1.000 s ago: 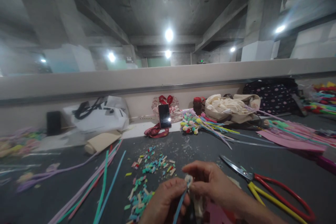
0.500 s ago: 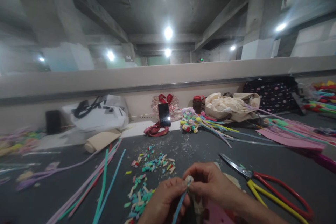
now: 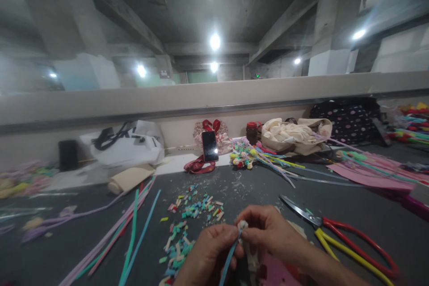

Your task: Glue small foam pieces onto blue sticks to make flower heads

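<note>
Low in the centre, both hands meet at a small whitish bud-like piece [image 3: 242,225] on top of a light blue strip [image 3: 228,262]. My left hand [image 3: 214,246] pinches it from the left with thumb and forefinger. From the right, my right hand [image 3: 264,230] presses its thumb and fingertips against the same piece. The strip hangs down between the hands toward the bottom edge. What the piece is made of is too small to tell. Beneath my right hand lies a pink sheet [image 3: 276,270], partly covered.
Scissors [image 3: 317,220] with red and yellow handles lie at right. Cut colourful bits [image 3: 197,208] are scattered left of the hands, beside long strips [image 3: 142,237]. Behind stand a phone [image 3: 210,146], a bunch of colourful flowers [image 3: 243,154], a cream cloth bag [image 3: 295,136] and a white bag [image 3: 125,147].
Both hands have shifted very slightly, still pinching the whitish piece and blue strip. The things on the table look the same.
</note>
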Motion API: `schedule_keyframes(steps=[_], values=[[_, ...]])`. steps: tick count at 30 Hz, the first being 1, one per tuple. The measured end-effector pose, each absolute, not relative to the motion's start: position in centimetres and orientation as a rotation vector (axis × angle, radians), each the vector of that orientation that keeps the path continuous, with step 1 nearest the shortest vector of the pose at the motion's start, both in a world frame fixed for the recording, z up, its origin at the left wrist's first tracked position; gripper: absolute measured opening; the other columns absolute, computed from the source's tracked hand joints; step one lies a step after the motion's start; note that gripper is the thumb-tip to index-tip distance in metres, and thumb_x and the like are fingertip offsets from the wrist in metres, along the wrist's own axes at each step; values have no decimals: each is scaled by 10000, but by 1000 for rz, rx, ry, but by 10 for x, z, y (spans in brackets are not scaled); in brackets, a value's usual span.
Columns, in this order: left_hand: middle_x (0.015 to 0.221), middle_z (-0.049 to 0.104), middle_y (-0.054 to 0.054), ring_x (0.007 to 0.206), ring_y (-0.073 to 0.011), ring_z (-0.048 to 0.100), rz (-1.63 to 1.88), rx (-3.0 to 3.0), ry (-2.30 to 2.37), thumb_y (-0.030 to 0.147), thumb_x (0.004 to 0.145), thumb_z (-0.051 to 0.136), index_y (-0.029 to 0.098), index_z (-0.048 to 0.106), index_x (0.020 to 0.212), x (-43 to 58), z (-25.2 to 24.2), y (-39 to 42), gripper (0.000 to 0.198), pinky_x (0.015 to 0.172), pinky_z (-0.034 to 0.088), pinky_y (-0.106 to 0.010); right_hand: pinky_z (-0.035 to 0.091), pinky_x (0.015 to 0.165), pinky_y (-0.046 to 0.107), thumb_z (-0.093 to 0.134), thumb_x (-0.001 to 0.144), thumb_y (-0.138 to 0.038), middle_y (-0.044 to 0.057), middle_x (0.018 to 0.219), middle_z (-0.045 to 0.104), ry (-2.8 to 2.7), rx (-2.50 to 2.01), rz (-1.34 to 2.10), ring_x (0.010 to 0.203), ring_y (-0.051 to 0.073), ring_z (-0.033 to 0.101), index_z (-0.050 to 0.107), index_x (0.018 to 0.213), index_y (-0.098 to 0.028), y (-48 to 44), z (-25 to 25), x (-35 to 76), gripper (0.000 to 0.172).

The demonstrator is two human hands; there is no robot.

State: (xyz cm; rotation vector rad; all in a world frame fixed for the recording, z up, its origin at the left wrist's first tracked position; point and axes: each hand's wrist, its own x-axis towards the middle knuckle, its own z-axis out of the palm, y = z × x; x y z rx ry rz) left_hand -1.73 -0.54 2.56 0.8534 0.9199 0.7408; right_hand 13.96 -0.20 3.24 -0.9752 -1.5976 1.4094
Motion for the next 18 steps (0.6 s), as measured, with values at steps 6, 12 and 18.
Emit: schedule_keyframes(steps=[6, 12, 18], values=[[439, 556, 5, 311, -47, 408, 718, 897, 901, 420, 519, 677, 128, 536, 532, -18, 22, -3, 324, 326, 199, -154, 360, 397, 133, 596, 673, -208, -53, 539, 535, -1609, -962, 1443, 414, 36, 453, 596, 783, -130, -3, 32, 140, 135], [424, 543, 16, 304, -45, 394, 692, 925, 884, 415, 548, 663, 137, 520, 553, -20, 14, -2, 313, 333, 197, -156, 358, 392, 144, 631, 663, -249, -65, 484, 516, -1638, -979, 1456, 383, 39, 450, 601, 800, -133, -3, 32, 141, 182], [380, 490, 32, 298, -38, 348, 730, 947, 885, 499, 541, 649, 138, 513, 526, -18, 10, -2, 386, 346, 162, -168, 365, 381, 142, 608, 675, -222, -55, 489, 532, -1622, -957, 1470, 387, 44, 470, 615, 812, -120, -2, 29, 140, 171]])
